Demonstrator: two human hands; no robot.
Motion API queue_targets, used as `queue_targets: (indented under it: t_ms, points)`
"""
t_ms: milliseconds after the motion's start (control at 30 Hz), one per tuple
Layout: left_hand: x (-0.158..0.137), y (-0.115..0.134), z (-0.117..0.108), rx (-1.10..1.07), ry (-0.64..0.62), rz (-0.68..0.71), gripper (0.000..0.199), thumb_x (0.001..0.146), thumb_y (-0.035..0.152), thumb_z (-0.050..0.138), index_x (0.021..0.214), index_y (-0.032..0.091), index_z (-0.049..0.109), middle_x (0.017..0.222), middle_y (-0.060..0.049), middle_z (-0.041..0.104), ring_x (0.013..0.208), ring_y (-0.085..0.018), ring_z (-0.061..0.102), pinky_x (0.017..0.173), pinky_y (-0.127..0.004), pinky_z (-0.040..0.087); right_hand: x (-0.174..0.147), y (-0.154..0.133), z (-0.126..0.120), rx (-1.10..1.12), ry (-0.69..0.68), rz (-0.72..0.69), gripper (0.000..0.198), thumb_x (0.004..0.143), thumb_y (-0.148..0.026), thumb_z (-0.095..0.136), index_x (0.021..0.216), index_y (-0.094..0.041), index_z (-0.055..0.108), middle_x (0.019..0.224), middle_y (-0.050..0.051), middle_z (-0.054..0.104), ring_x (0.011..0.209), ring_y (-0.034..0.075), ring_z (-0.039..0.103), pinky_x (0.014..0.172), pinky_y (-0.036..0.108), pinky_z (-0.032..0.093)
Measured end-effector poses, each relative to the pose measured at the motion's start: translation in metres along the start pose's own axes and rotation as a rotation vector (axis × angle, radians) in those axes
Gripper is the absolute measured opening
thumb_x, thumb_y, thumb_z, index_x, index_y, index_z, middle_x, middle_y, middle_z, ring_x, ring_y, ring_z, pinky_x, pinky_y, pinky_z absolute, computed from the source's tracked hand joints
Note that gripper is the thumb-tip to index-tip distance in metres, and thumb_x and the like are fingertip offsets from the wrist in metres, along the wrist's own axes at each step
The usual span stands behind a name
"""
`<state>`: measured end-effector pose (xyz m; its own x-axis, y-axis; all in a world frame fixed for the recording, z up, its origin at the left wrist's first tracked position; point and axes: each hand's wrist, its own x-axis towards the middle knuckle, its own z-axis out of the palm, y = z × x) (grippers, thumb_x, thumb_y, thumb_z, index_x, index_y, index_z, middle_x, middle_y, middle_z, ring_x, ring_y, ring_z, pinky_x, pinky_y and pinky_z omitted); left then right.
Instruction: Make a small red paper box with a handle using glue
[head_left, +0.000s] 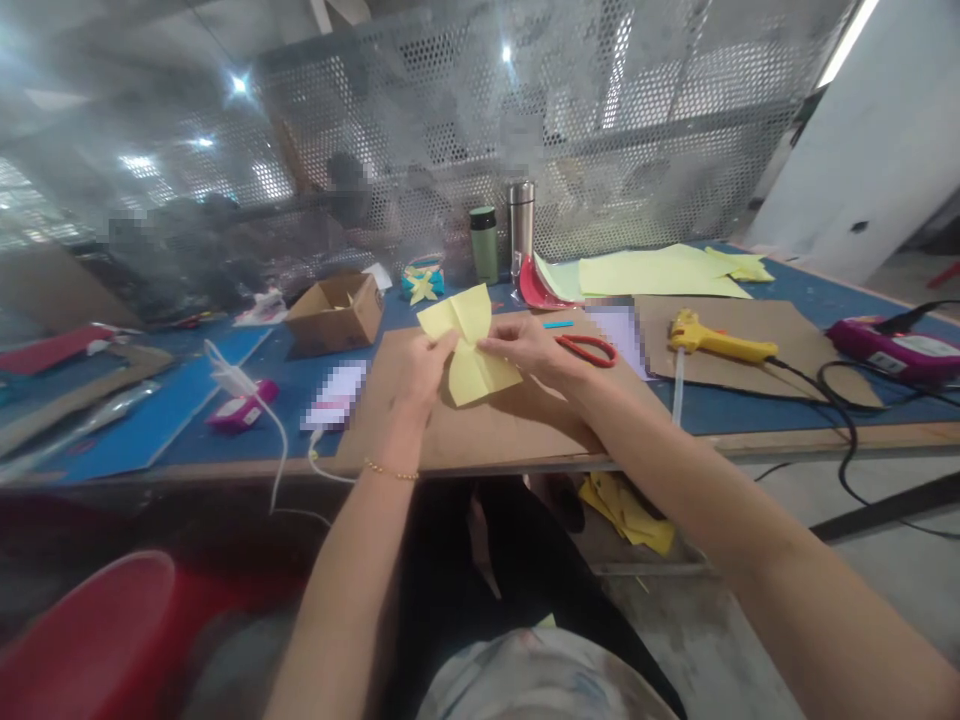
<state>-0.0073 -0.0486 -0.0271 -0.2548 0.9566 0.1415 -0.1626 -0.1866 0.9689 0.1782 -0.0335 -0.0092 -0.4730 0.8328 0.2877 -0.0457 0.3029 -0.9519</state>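
Observation:
Between my two hands is a piece of yellow paper (480, 375), creased and drawn narrow at the middle, with its ends flaring above and below. My left hand (426, 368) pinches its left side at the narrow part. From the right, my right hand (525, 345) grips the same paper with thumb and fingers. The paper is held above a brown cardboard sheet (397, 420) on the table. Red-handled scissors (589, 350) lie just beyond my right hand, beside a small blue strip (558, 325).
A yellow glue gun (720, 342) rests on cardboard at right, its cord trailing off. Yellow sheets (660, 272), a green flask (484, 245) and a steel flask (520, 225) stand or lie behind. At left are a cardboard box (337, 315) and a phone (334, 395) with a white cable.

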Motion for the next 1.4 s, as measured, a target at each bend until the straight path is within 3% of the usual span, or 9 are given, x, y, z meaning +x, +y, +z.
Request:
queue_targets:
  t_ms: [100, 367, 633, 767, 1000, 1233, 1400]
  points:
    - [-0.003, 0.002, 0.002, -0.055, -0.080, -0.027, 0.036, 0.067, 0.036, 0.093, 0.086, 0.011, 0.076, 0.084, -0.012, 0.081, 0.087, -0.029, 0.078, 0.084, -0.040, 0.063, -0.001, 0.001, 0.000, 0.004, 0.012, -0.028, 0.041, 0.075, -0.051, 0.079, 0.065, -0.019, 0.057, 0.063, -0.003, 0.052, 0.062, 0.011, 0.045, 0.058, 0.026, 0.033]
    - [-0.009, 0.003, 0.004, -0.002, -0.168, -0.052, 0.047, 0.060, 0.028, 0.095, 0.100, 0.009, 0.079, 0.092, -0.015, 0.082, 0.100, -0.035, 0.078, 0.094, -0.048, 0.062, -0.003, -0.001, 0.001, 0.122, -0.057, 0.051, 0.041, 0.068, -0.049, 0.086, 0.067, -0.018, 0.059, 0.068, -0.002, 0.058, 0.065, 0.012, 0.051, 0.061, 0.026, 0.038]
    - [-0.016, 0.010, 0.006, 0.154, -0.068, 0.054, 0.042, 0.066, 0.030, 0.090, 0.102, 0.010, 0.080, 0.105, -0.016, 0.082, 0.096, -0.033, 0.078, 0.083, -0.042, 0.064, 0.000, 0.004, 0.000, 0.053, -0.066, 0.039, 0.037, 0.072, -0.049, 0.081, 0.071, -0.018, 0.061, 0.070, -0.001, 0.059, 0.068, 0.013, 0.052, 0.063, 0.027, 0.039]
    - [-0.017, 0.012, 0.007, 0.178, -0.087, 0.031, 0.038, 0.065, 0.029, 0.088, 0.097, 0.010, 0.080, 0.105, -0.015, 0.082, 0.095, -0.032, 0.078, 0.079, -0.038, 0.063, -0.002, 0.003, -0.001, -0.014, -0.063, 0.058, 0.033, 0.073, -0.044, 0.078, 0.066, -0.018, 0.059, 0.069, -0.001, 0.056, 0.066, 0.012, 0.049, 0.062, 0.028, 0.037]
    - [-0.016, 0.008, 0.006, 0.070, -0.140, -0.036, 0.041, 0.065, 0.028, 0.089, 0.102, 0.011, 0.079, 0.107, -0.015, 0.082, 0.091, -0.029, 0.077, 0.087, -0.043, 0.063, -0.002, 0.001, 0.002, 0.023, -0.059, 0.102, 0.030, 0.068, -0.042, 0.078, 0.065, -0.019, 0.059, 0.069, -0.001, 0.057, 0.066, 0.013, 0.050, 0.063, 0.029, 0.039]
    - [-0.013, 0.004, 0.005, 0.013, -0.165, -0.058, 0.046, 0.061, 0.026, 0.092, 0.103, 0.010, 0.079, 0.108, -0.016, 0.082, 0.102, -0.033, 0.076, 0.096, -0.046, 0.061, -0.004, -0.001, 0.001, -0.008, -0.063, 0.103, 0.036, 0.068, -0.047, 0.080, 0.065, -0.019, 0.058, 0.064, -0.003, 0.053, 0.064, 0.012, 0.047, 0.061, 0.029, 0.037]
    - [-0.012, 0.006, 0.006, 0.020, -0.176, -0.068, 0.049, 0.057, 0.027, 0.094, 0.100, 0.010, 0.079, 0.105, -0.017, 0.082, 0.102, -0.034, 0.077, 0.094, -0.046, 0.062, -0.005, 0.001, 0.000, 0.015, -0.073, 0.103, 0.037, 0.070, -0.047, 0.079, 0.066, -0.019, 0.055, 0.065, -0.004, 0.052, 0.060, 0.010, 0.044, 0.058, 0.028, 0.033]
